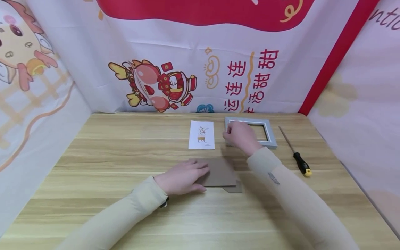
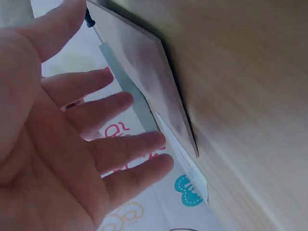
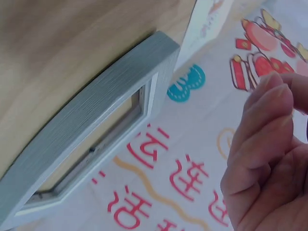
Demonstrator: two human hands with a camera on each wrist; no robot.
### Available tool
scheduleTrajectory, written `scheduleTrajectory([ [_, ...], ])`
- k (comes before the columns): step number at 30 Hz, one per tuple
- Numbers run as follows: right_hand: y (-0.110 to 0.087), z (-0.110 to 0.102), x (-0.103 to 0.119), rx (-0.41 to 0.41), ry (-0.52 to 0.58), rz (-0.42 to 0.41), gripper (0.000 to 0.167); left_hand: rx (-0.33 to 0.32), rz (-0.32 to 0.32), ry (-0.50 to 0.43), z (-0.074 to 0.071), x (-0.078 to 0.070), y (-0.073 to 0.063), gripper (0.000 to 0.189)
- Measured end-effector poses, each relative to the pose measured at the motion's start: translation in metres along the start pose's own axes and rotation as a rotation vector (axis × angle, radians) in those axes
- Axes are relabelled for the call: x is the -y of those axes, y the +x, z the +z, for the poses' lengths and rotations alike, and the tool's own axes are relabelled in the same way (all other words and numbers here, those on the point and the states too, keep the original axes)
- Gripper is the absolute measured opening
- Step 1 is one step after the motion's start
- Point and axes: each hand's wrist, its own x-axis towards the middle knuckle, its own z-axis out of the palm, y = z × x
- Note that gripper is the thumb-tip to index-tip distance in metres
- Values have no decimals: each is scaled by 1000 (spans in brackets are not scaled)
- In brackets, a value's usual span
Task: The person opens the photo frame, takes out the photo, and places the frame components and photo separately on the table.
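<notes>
My left hand (image 1: pixel 184 176) is over the left part of a brown backing board (image 1: pixel 218 174), its fingers spread and nearly straight. In the left wrist view the palm and fingers appear beside the board (image 2: pixel 144 62), gripping nothing. A small brown flap (image 1: pixel 235 188) sticks out from under the board's near right corner. My right hand (image 1: pixel 242 137) is over the left side of a grey photo frame (image 1: pixel 272 141). Its fingers are loosely curled in the right wrist view, with no object showing between them, and the frame (image 3: pixel 101 86) lies beside them with its opening bare.
A white card (image 1: pixel 201 135) printed with a potted plant lies left of the frame. At the right lies a screwdriver (image 1: pixel 300 162) with a black and yellow handle and long shaft. Printed cloth (image 1: pixel 175 41) hangs behind the wooden table (image 1: pixel 125 139) and along both sides.
</notes>
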Motion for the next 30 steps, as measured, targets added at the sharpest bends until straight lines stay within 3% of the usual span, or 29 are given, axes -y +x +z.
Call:
scheduleTrajectory([
  [6,-32,-5,-23,-42,43,-20,33,26,-56,15,6,-4,5,72],
  [12,-54,-6,-41,-107,94,-56,34,23,-71,66,8,-9,8,66],
  [20,-68,-15,-48,-105,141,-32,35,-17,-4,200,6,-17,11,55],
  [26,-75,-21,-52,-105,175,6,32,-104,94,399,10,-22,14,11],
  [30,-77,-25,-56,-84,182,35,31,-139,122,439,3,-25,14,10],
])
